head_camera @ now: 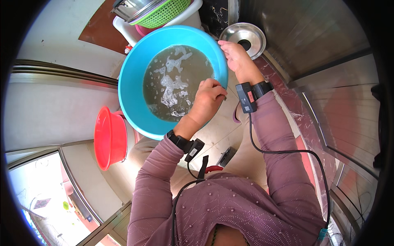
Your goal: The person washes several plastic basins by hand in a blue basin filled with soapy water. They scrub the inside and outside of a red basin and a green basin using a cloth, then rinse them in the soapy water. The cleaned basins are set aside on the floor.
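A large blue plastic basin (pixel 130 89) stands before me, holding murky grey-brown water (pixel 197 72) with white foam (pixel 172 84) on it. My left hand (pixel 209 97) rests on the near right part of its rim, fingers bunched and curled towards the outer edge. A small dark bit shows at those fingertips; most of it is hidden, so I cannot tell what it is. My right hand (pixel 234 57) is against the basin's outer right side, fingertips at the rim. Both wrists wear black straps with cabled boxes.
Left of the basin is a red plastic tub (pixel 115 138), tipped on its side. Behind, a white tub (pixel 190 15) holds a green perforated basket (pixel 167 13) and a steel pot (pixel 132 12). A round steel dish (pixel 257 35) lies beyond my right hand. Metal panels (pixel 307 33) line the right.
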Demonstrator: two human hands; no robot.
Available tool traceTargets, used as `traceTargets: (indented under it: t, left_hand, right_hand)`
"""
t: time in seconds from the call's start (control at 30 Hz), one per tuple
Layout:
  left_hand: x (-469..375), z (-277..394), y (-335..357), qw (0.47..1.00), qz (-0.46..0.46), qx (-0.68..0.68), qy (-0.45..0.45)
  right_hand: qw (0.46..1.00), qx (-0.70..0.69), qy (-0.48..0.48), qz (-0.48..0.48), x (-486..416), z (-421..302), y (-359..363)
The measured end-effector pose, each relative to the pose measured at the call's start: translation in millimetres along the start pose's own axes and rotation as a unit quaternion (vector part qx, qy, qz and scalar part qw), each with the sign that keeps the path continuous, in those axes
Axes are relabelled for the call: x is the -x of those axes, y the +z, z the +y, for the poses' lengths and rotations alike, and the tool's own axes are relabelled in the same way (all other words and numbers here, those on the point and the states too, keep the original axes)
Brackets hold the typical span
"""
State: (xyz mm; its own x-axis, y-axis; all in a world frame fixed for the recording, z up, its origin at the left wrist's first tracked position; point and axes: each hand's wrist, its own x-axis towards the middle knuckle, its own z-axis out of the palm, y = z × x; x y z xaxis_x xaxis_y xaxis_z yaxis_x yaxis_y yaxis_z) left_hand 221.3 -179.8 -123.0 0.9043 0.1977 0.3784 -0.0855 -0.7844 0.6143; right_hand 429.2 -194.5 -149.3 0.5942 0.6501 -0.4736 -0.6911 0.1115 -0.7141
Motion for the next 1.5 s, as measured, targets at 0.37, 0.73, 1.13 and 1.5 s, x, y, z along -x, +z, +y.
traceTargets:
  t: [0.37, 0.73, 1.13, 1.5]
  left_hand:
    - [21.5, 10.7, -0.3, 0.995, -0.047, -0.088, 0.005]
    - [-106.2, -60.1, 28.7, 0.989, 0.069, -0.129, 0.009]
    - [-180.2, -202.9, -11.3, 0.941, 0.215, -0.24, -0.102]
    - [18.2, -180.4, -55.1, 0.859, -0.203, -0.015, -0.47]
  right_hand:
    - [0.996, 0.004, 0.076, -0.04, 11.8, -16.9, -2.4]
    - [0.996, -0.023, 0.08, -0.028, 11.6, -20.6, -11.1]
    - [0.998, -0.006, 0.014, 0.054, 19.1, -18.7, 13.0]
    - [0.991, 0.067, -0.073, 0.091, -0.9, 12.8, 25.6]
